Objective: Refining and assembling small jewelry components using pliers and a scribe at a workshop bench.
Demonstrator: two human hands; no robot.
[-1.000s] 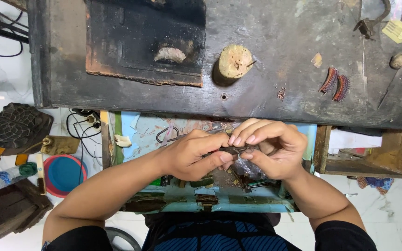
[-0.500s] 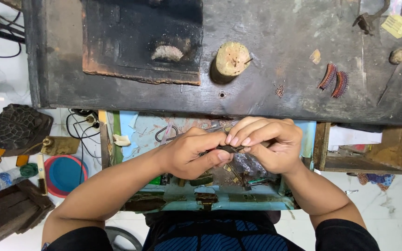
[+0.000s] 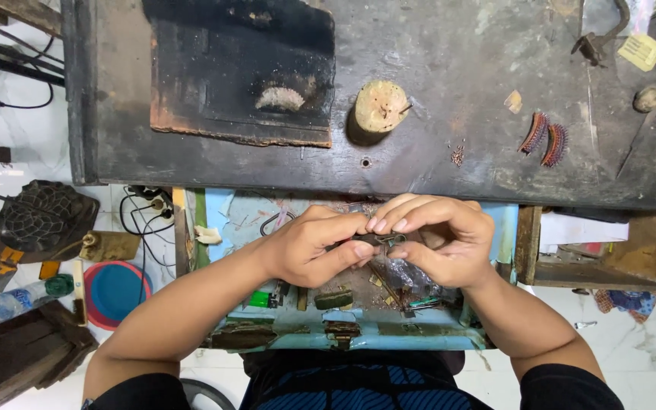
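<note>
Small dark metal piece pinched between both hands above the open blue drawer, just below the near edge of the dark counter; left hand clenched on it with thumb and forefinger, right hand curled over its other end, fingertips pressing down; too small to tell its exact form; judged mid-work, being bent or fitted, not yet set down; round wooden stub beyond the drawer, untouched.
</note>
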